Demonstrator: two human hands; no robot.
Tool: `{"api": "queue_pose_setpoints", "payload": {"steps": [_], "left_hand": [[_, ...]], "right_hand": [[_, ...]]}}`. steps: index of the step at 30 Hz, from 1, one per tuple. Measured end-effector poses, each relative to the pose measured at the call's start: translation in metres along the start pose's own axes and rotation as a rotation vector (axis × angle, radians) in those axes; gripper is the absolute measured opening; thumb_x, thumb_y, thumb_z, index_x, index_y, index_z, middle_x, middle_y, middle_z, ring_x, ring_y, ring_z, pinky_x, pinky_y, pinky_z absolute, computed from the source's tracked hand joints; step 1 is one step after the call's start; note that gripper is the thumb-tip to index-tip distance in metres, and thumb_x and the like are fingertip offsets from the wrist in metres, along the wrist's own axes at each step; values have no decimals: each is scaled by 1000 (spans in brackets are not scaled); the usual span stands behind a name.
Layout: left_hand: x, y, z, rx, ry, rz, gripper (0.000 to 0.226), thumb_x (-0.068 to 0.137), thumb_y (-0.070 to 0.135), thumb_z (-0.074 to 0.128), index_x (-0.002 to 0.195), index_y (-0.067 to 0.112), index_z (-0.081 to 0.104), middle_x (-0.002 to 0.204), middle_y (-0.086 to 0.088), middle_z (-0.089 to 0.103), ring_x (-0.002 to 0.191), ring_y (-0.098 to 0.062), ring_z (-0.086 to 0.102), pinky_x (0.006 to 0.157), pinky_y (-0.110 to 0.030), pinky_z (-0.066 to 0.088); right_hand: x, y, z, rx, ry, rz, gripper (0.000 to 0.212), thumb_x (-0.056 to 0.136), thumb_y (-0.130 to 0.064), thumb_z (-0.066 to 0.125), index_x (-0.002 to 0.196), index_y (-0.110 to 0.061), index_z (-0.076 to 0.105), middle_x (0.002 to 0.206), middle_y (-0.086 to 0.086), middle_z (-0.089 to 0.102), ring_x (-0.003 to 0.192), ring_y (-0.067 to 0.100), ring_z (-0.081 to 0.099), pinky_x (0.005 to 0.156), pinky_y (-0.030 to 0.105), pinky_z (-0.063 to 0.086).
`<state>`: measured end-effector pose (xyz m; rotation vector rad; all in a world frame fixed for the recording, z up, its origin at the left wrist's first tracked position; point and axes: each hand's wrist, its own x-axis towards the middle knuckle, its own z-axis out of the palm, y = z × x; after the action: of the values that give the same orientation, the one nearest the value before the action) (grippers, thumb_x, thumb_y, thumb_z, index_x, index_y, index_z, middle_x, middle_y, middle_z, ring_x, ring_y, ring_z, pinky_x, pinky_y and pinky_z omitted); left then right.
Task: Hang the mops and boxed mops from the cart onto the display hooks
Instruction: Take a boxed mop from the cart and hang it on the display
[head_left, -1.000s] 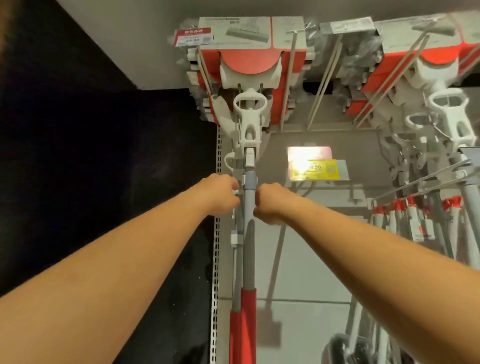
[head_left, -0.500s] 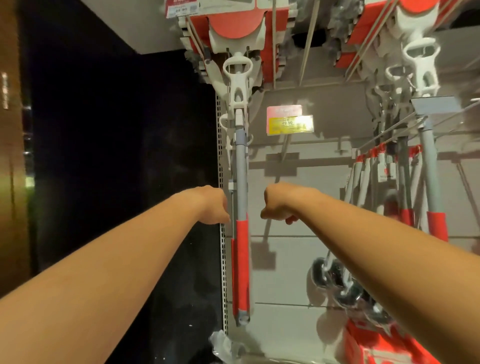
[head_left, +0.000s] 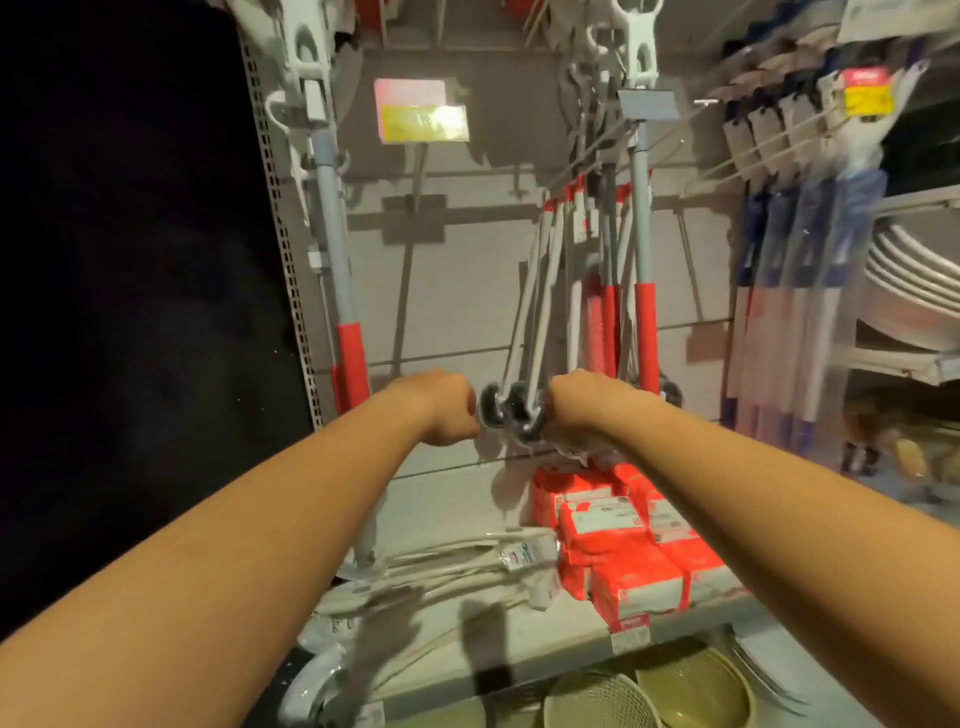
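**State of the hands.** Both arms reach forward toward the display. The left hand (head_left: 441, 408) is clenched, with nothing seen in it. The right hand (head_left: 584, 410) has its fingers curled; its palm side is hidden, so whether it grips anything cannot be told. Both hands sit on either side of the dark round ends (head_left: 511, 410) of a bundle of long-handled brushes (head_left: 524, 332).

**Location of the task item.** 1 mop (head_left: 332, 234) hangs upright at the left edge of the back panel (head_left: 467, 291), head fitting up and red grip (head_left: 352, 358) down, apart from both hands. More mops (head_left: 641, 260) hang right of centre. Red boxes (head_left: 623, 545) are stacked on the shelf (head_left: 545, 623) below. The cart is not in view.

**Handling.**
- The shaft is probably stiff and fairly light, with most of the weight at the head end.
- The bare grey tube looks smooth and may slip. The red sleeve should give the surer hold.
- Use 2 hands, 1 on the sleeve and 1 higher up, to stop the long shaft from swinging into neighbouring stock.
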<state>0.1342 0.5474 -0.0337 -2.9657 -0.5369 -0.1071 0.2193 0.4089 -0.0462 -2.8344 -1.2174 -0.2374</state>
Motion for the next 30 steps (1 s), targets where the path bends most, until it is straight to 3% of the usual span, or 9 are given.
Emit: {"api": "queue_pose_setpoints", "payload": {"steps": [6,10,14,17,19,24,27,29,30], "left_hand": [[12,103,70,10,-96,231,33,90,34,54,116,16,64,120,-10,62,107,-30,58,78,-32,44],[17,181,94,12,-94,383,36,89,36,56,120,18,64,124,-10,60,111,-31,57,88,-37,49],[22,265,110,33,-104,524,35,90,33,54,119,16,65,123,-10,62,109,-30,58,84,-36,49],[24,334,114,12,-92,626,35,90,33,53,118,16,65,122,-9,63,109,-30,59,79,-33,47],[23,383,115,-6,-76,688,33,90,34,53,115,15,65,122,-12,62,110,-32,58,77,-33,43],[17,501,116,-14,-106,818,28,90,29,54,110,13,65,115,-14,62,101,-33,59,78,-36,46],[13,572,119,-39,-153,865,21,90,30,53,93,12,62,97,-12,61,84,-29,53,74,-40,47],[6,617,123,-57,-172,895,22,91,31,53,83,11,56,92,-11,57,82,-30,52,73,-39,45],[2,637,125,-68,-170,914,24,91,32,53,88,9,58,96,-12,57,86,-32,54,74,-39,45]], "right_hand": [[-68,81,66,-24,-101,215,28,89,-24,54,113,-12,62,117,13,62,101,31,60,76,32,45],[-119,141,95,-36,-148,377,32,90,-25,54,118,-12,60,123,12,60,109,31,58,83,34,47],[-170,201,118,6,-206,509,32,90,-26,53,118,-11,58,125,11,59,112,31,57,89,35,47],[-213,251,126,7,-249,603,14,92,-25,51,91,-11,53,114,13,59,97,32,57,79,36,46],[-240,286,131,9,-246,687,18,92,-22,49,81,-7,51,98,14,59,80,30,55,71,35,47],[-307,371,139,10,-234,808,30,92,-29,50,112,-10,61,114,12,61,100,33,61,77,35,47],[-347,417,141,5,-239,862,33,92,-30,51,117,-10,59,121,13,58,108,34,58,80,35,45],[-372,445,147,22,-246,926,34,92,-31,52,117,-10,59,122,13,58,110,34,57,83,36,46],[-385,459,151,30,-252,954,34,91,-31,52,117,-11,59,122,13,58,109,34,58,84,36,46]]}}
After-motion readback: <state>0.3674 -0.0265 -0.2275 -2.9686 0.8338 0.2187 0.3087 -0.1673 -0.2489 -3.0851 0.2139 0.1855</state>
